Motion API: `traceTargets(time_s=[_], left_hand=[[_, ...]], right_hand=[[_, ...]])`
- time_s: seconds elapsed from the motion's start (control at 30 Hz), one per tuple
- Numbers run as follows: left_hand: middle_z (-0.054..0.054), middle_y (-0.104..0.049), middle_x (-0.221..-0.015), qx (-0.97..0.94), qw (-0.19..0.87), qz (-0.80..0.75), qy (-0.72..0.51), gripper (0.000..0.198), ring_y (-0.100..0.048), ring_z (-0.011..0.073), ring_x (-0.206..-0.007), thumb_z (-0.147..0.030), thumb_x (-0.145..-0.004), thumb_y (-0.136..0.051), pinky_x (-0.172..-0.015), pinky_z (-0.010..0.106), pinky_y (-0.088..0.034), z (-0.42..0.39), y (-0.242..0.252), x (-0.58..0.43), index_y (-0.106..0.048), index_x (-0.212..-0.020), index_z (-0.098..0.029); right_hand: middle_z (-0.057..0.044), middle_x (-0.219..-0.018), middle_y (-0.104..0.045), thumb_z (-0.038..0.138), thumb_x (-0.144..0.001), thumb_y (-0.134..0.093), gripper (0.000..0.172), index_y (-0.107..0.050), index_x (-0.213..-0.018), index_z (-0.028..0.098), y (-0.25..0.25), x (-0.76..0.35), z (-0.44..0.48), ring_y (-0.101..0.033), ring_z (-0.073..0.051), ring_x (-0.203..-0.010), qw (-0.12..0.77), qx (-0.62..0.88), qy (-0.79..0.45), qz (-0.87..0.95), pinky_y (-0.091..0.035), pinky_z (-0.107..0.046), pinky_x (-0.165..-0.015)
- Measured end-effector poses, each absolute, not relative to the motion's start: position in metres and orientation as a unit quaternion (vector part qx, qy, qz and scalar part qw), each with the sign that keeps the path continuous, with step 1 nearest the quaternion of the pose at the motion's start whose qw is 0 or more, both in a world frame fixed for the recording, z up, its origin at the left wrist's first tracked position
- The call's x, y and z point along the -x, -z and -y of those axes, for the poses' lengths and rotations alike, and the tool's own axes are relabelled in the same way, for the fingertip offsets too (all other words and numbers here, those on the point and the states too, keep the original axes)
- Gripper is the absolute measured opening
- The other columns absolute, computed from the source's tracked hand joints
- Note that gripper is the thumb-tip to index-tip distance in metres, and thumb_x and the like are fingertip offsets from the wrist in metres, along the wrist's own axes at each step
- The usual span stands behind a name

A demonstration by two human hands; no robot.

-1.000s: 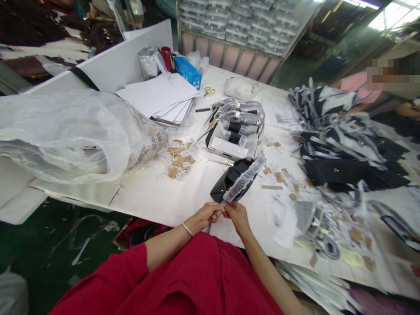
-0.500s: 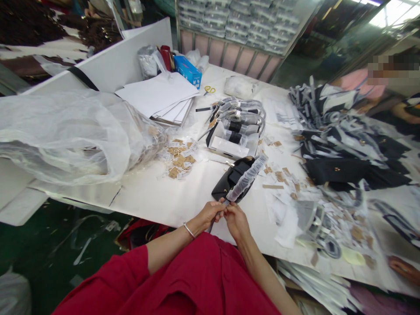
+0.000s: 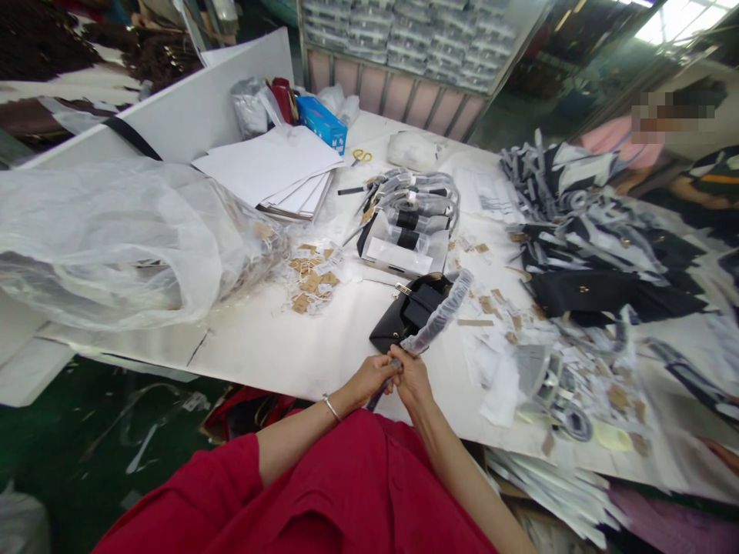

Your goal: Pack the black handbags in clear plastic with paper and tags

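Note:
A black handbag (image 3: 388,319) lies open on the white table in front of me. Its strap (image 3: 446,309), sleeved in clear plastic, arches over the bag's right side and comes down to my hands. My left hand (image 3: 376,377) is closed around the dark lower end of the strap. Pressed against it, my right hand (image 3: 411,377) pinches the strap where the plastic sleeve ends. The fingers of both hands partly hide that spot. Just beyond the bag stands a row of wrapped bags (image 3: 412,219) with plastic-covered straps.
Brown tags (image 3: 312,281) are heaped to the left, beside a large clear plastic bag (image 3: 132,238). White sheets (image 3: 271,165), a blue box (image 3: 322,123) and yellow scissors (image 3: 362,155) lie farther back. Black bags (image 3: 606,292) pile up at right, near a person in pink (image 3: 623,142).
The plastic-sleeved strap has gone from nearly straight to bowed outward. My right hand has shifted slightly up along it. The whole view has drifted a little.

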State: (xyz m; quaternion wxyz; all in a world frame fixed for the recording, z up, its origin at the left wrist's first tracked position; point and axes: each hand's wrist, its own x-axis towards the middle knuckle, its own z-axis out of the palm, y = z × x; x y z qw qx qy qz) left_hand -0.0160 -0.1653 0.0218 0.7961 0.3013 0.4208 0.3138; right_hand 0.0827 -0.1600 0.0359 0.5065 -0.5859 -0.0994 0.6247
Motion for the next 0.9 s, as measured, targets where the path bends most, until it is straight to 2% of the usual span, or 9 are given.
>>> traceTargets(time_s=[0.07, 0.17, 0.33, 0.47, 0.57, 0.67, 0.77, 0.9], left_hand=[[-0.001, -0.062, -0.06, -0.317, 0.787, -0.426, -0.313, 0.025, -0.048, 0.0074, -0.042, -0.038, -0.069, -0.065, -0.044, 0.021, -0.036, 0.164, -0.02, 0.018, -0.058, -0.073, -0.014], [-0.001, -0.062, -0.06, -0.344, 0.769, -0.435, -0.316, 0.025, -0.048, 0.0075, -0.043, -0.038, -0.071, -0.063, -0.045, 0.021, -0.037, 0.162, -0.017, 0.022, -0.058, -0.075, -0.014], [-0.002, -0.06, -0.06, -0.366, 0.761, -0.432, -0.315, 0.027, -0.049, 0.0076, -0.044, -0.041, -0.074, -0.062, -0.046, 0.021, -0.038, 0.159, -0.016, 0.025, -0.058, -0.077, -0.014], [-0.002, -0.061, -0.062, -0.369, 0.759, -0.435, -0.315, 0.026, -0.048, 0.0068, -0.044, -0.04, -0.075, -0.062, -0.046, 0.02, -0.038, 0.157, -0.018, 0.029, -0.058, -0.078, -0.014], [-0.001, -0.062, -0.062, -0.375, 0.752, -0.444, -0.313, 0.028, -0.049, 0.0069, -0.044, -0.042, -0.076, -0.062, -0.047, 0.021, -0.039, 0.156, -0.018, 0.031, -0.056, -0.073, -0.015], [-0.001, -0.062, -0.062, -0.392, 0.742, -0.443, -0.315, 0.034, -0.051, 0.0076, -0.046, -0.048, -0.078, -0.061, -0.048, 0.022, -0.041, 0.157, -0.016, 0.031, -0.055, -0.071, -0.015], [-0.001, -0.062, -0.063, -0.404, 0.738, -0.443, -0.309, 0.037, -0.051, 0.0084, -0.046, -0.052, -0.078, -0.061, -0.049, 0.023, -0.042, 0.157, -0.013, 0.029, -0.056, -0.075, -0.016], [0.0, -0.062, -0.064, -0.397, 0.761, -0.423, -0.291, 0.04, -0.053, 0.0087, -0.048, -0.054, -0.075, -0.064, -0.052, 0.023, -0.043, 0.159, -0.009, 0.03, -0.057, -0.079, -0.015]], right_hand=[[0.005, -0.049, -0.057, 0.03, -0.055, -0.083, 0.03, -0.058, -0.066, 0.017, -0.038, -0.085, 0.161, -0.037, -0.007, -0.03, 0.509, 0.58, -0.621, 0.136, -0.029, -0.023, -0.027], [0.001, -0.06, -0.066, 0.022, -0.053, -0.08, 0.029, -0.06, -0.072, 0.016, -0.043, -0.088, 0.163, -0.048, -0.01, -0.039, 0.52, 0.58, -0.605, 0.161, -0.037, -0.024, -0.034], [-0.003, -0.077, -0.073, 0.017, -0.048, -0.079, 0.039, -0.054, -0.078, 0.019, -0.051, -0.092, 0.165, -0.061, -0.015, -0.055, 0.512, 0.596, -0.602, 0.138, -0.048, -0.026, -0.046], [0.0, -0.075, -0.072, 0.017, -0.05, -0.082, 0.043, -0.057, -0.084, 0.02, -0.055, -0.105, 0.169, -0.066, -0.015, -0.068, 0.498, 0.575, -0.632, 0.15, -0.054, -0.028, -0.068], [-0.001, -0.081, -0.072, 0.023, -0.054, -0.085, 0.042, -0.062, -0.089, 0.019, -0.054, -0.112, 0.173, -0.066, -0.015, -0.075, 0.465, 0.56, -0.666, 0.164, -0.052, -0.03, -0.076], [0.0, -0.073, -0.069, 0.036, -0.059, -0.085, 0.039, -0.064, -0.087, 0.018, -0.047, -0.109, 0.175, -0.062, -0.015, -0.067, 0.435, 0.587, -0.654, 0.198, -0.05, -0.031, -0.072], [0.004, -0.056, -0.06, 0.044, -0.059, -0.085, 0.037, -0.061, -0.071, 0.019, -0.038, -0.101, 0.174, -0.054, -0.013, -0.056, 0.435, 0.625, -0.602, 0.238, -0.045, -0.03, -0.062], [0.003, -0.056, -0.06, 0.048, -0.056, -0.085, 0.038, -0.061, -0.06, 0.019, -0.033, -0.099, 0.17, -0.052, -0.013, -0.057, 0.449, 0.651, -0.554, 0.263, -0.042, -0.029, -0.062]])
